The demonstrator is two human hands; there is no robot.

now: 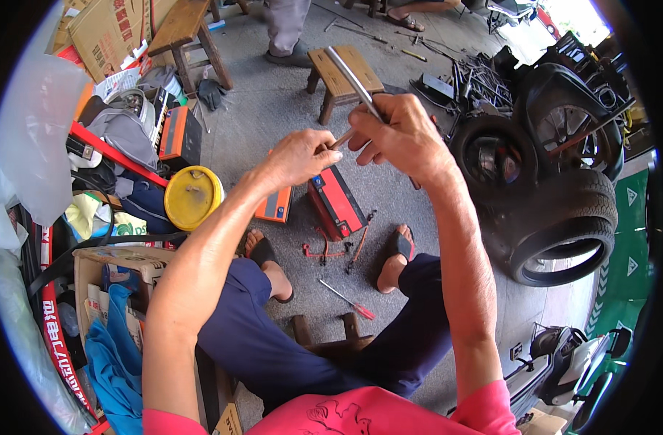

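Observation:
Both my hands are raised close together over the floor between my knees. My right hand (400, 138) is closed around a long, thin silvery metal bar (353, 81), which slants up and away to the left. My left hand (302, 156) pinches a thin brownish rod-like piece (343, 139) that reaches toward my right fingers; whether it joins the bar is hidden. Below my hands stands a red and black battery (338, 201), with an orange battery (275, 204) beside it. Short cable leads (326, 250) lie in front of the red one. A screwdriver (349, 301) with a red handle lies nearer me.
A wooden stool (342, 71) stands ahead, near another person's leg (288, 29). Left are a yellow round lid (192, 197), another orange battery (180, 136) and cardboard boxes (114, 32). Right are tyres (563, 235) and a heap of tools (480, 87).

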